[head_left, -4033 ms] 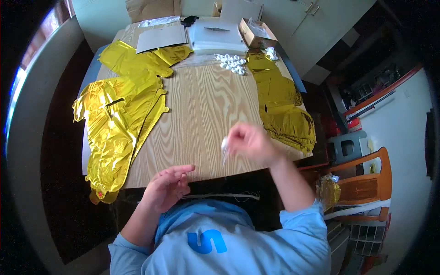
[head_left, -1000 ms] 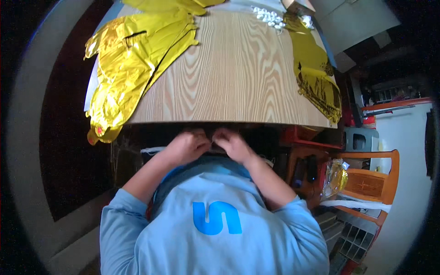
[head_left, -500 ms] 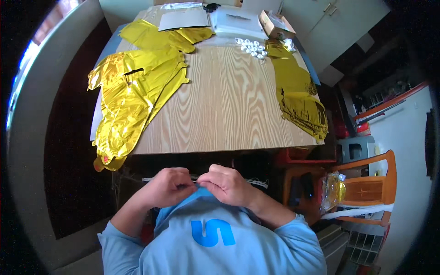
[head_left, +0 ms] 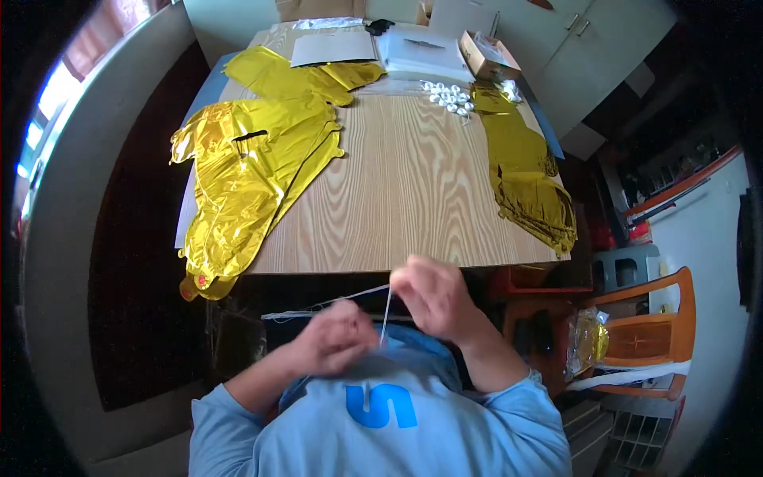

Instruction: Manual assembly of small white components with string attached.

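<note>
My right hand (head_left: 433, 296) is raised just off the table's near edge, its fingers pinched on a thin white string (head_left: 387, 314). From that pinch one length drops to my left hand (head_left: 338, 338), which is lower and closer to my body. Its fingers are curled at the string's lower end, though motion blurs them. Another strand slants leftward from the right hand towards a bundle of white strings (head_left: 288, 316) below the table edge. Flat gold foil balloons (head_left: 238, 179) lie on the table's left side, one hanging over the near corner.
More gold foil (head_left: 518, 147) lies along the right side of the wooden table (head_left: 389, 191). Small white rolls (head_left: 449, 97), a stack of clear plastic sheets (head_left: 425, 62), an open cardboard box (head_left: 489, 60) and a pale board (head_left: 332, 49) are at the back. A wooden chair (head_left: 685, 318) stands right.
My hands were close together at chest height; the right has risen and moved away to the right, while the left has moved lower. A stretch of white string now shows between them.
</note>
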Available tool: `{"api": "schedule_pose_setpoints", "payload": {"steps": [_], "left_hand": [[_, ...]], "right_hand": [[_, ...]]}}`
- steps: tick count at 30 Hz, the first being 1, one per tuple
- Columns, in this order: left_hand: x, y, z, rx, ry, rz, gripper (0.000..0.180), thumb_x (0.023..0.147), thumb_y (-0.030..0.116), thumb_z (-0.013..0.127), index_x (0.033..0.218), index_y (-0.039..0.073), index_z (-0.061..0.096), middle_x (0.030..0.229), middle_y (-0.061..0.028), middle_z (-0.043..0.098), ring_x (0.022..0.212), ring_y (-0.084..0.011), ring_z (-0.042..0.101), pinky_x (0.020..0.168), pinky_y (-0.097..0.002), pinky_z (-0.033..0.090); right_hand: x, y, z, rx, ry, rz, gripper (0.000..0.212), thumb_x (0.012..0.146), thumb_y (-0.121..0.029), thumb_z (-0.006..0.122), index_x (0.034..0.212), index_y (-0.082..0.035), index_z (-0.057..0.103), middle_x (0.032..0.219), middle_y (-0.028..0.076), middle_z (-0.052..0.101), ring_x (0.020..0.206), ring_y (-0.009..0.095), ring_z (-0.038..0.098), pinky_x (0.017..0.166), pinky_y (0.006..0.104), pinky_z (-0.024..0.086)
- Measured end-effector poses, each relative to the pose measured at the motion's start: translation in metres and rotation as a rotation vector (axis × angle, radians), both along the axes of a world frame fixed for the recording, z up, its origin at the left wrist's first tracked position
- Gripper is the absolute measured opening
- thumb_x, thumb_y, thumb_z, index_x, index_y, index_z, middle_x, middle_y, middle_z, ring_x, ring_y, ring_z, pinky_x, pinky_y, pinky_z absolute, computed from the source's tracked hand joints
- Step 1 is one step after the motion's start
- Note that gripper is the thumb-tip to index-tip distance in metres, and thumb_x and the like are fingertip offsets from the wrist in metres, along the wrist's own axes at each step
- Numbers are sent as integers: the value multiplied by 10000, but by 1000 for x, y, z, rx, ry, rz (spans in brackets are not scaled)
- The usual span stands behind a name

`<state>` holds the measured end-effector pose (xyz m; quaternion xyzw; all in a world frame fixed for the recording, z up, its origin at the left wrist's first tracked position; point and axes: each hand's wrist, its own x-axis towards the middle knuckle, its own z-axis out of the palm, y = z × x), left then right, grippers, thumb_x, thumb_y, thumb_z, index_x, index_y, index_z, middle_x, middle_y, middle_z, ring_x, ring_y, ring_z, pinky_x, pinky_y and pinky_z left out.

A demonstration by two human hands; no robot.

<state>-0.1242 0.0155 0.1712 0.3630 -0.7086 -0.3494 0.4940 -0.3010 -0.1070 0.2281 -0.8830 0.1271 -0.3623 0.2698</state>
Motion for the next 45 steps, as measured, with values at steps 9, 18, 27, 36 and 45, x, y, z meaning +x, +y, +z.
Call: {"api": "schedule_pose_setpoints", "payload": {"steps": [9,18,27,36,45], "left_hand": [[10,-10,-2,-313,-289,183,251,684,-11,673,917,76,704,829,-59,623,700,-221,568,570,-326,406],[-4,-16,17,-382,-267,62,216,715,-19,687,912,67,705,768,-45,595,651,-202,536,611,-343,412],[-8,-19,35,-304,-222,-28,250,708,-9,698,951,51,697,857,-65,619,703,-201,590,664,-320,428],[-3,-21,34,-106,-59,-148,233,733,-1,661,962,33,688,896,-95,631,792,-257,593,741,-359,464],[-2,-24,36,-123,-52,-33,241,735,-29,670,963,43,703,839,-89,627,766,-238,613,684,-345,490]], "right_hand": [[-2,9,-1,171,26,300,30,825,-85,600,803,-75,582,699,95,525,654,290,574,570,371,473],[-9,1,16,203,74,275,98,838,-48,582,764,-33,520,664,116,508,605,318,577,592,366,495],[-14,-10,8,124,122,84,55,859,-40,565,824,-11,596,787,146,600,655,291,601,609,346,505],[-9,-12,11,213,59,9,76,845,-18,561,778,-50,545,669,113,523,614,293,575,574,376,466],[-8,-17,-13,207,173,48,50,881,-78,561,851,-40,573,734,112,559,686,298,599,605,374,482]]}}
